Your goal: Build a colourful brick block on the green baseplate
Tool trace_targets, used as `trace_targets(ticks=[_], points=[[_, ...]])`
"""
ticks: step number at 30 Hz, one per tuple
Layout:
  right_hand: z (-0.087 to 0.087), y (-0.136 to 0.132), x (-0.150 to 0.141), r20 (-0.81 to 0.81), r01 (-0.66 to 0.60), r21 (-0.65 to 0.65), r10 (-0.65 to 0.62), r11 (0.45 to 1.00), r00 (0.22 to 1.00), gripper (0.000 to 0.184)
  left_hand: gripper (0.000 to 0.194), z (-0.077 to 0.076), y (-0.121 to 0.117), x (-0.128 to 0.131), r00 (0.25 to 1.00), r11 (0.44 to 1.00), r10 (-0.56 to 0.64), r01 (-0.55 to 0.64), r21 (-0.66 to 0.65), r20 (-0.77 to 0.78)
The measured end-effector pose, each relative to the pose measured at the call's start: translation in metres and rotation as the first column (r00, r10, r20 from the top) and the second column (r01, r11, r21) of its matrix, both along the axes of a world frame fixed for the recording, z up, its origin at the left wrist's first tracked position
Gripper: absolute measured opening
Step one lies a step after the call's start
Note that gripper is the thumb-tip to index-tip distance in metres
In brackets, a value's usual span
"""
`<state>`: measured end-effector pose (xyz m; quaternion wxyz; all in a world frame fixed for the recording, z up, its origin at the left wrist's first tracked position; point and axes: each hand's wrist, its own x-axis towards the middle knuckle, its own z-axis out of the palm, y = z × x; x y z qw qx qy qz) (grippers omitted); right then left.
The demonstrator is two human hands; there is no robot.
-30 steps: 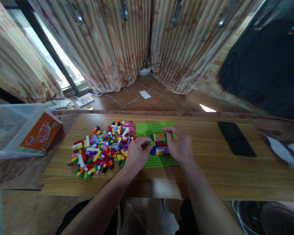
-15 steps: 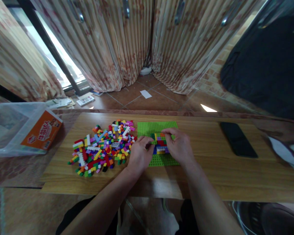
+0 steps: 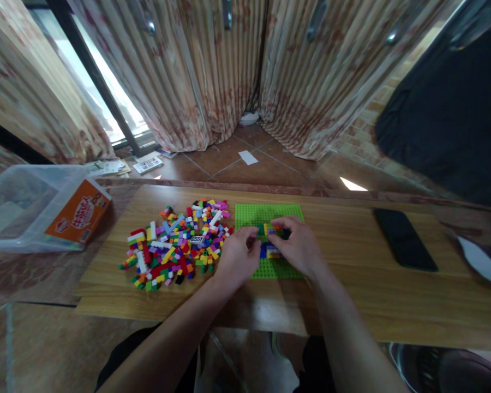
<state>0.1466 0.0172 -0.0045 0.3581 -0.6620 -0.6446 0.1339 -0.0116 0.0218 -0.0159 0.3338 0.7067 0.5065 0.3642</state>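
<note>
A bright green studded baseplate (image 3: 249,212) lies on the wooden table, bearing a small cluster of coloured building bricks (image 3: 272,252). At the cluster's left side is my left hand (image 3: 238,257), its thumb and fingers curled together; whatever they pinch is too small to make out. My right hand (image 3: 299,246) reaches in from the right, thumb and forefinger closed about a building brick in the cluster. Its fingers cover part of the bricks. Left of the plate spreads a large pile of loose building bricks (image 3: 169,245) in many colours.
A clear plastic bin (image 3: 20,180) with an orange label stands beyond the table's left end. A black phone (image 3: 405,240) lies on the wooden table (image 3: 347,273) at the right, with white paper (image 3: 480,262) farther right. Curtains (image 3: 180,82) hang behind.
The view has shifted slightly, moving the scene a little to the right. My right thumb has come in over the bricks, nearer my left hand. Both hands stay at the cluster.
</note>
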Motion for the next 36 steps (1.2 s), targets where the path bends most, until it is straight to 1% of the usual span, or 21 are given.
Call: trace_targets(ticks=[5, 11, 14, 18, 25, 30, 33, 36], points=[[-0.001, 0.002, -0.001, 0.011, 0.009, -0.035, -0.009, 0.999, 1.0, 0.017, 0.017, 0.002, 0.004, -0.001, 1.0, 0.998, -0.008, 0.008, -0.061, -0.005], [0.0, 0.002, -0.001, -0.005, 0.015, -0.056, -0.016, 0.998, 1.0, 0.02, 0.008, -0.001, 0.009, 0.003, 0.996, 0.989, 0.043, -0.032, -0.143, 0.073], [-0.001, 0.003, -0.001, -0.024, 0.027, -0.088, -0.029, 0.996, 0.999, 0.026, 0.007, -0.001, 0.011, 0.004, 0.993, 0.983, 0.064, -0.045, -0.178, 0.104], [-0.003, 0.004, -0.001, -0.036, 0.033, -0.085, -0.036, 0.996, 0.999, 0.029, 0.007, 0.003, 0.015, 0.006, 0.989, 0.971, 0.079, -0.048, -0.234, 0.126], [0.0, 0.003, -0.003, -0.052, 0.018, -0.132, -0.025, 0.991, 0.998, 0.039, 0.009, 0.008, 0.02, 0.008, 0.99, 0.946, 0.082, -0.04, -0.32, 0.118], [0.0, 0.004, -0.002, -0.039, 0.009, -0.145, -0.015, 0.989, 0.999, 0.038, 0.009, 0.005, 0.02, 0.007, 0.99, 0.95, 0.061, -0.019, -0.312, 0.127], [-0.002, 0.005, 0.001, -0.02, -0.002, -0.124, -0.001, 0.992, 1.0, 0.035, 0.009, 0.003, 0.017, 0.005, 0.989, 0.965, 0.034, 0.004, -0.262, 0.141], [-0.005, 0.005, 0.006, 0.005, -0.024, -0.108, 0.025, 0.994, 1.0, 0.035, 0.013, 0.005, 0.013, 0.0, 0.991, 0.978, -0.017, 0.045, -0.206, 0.134]])
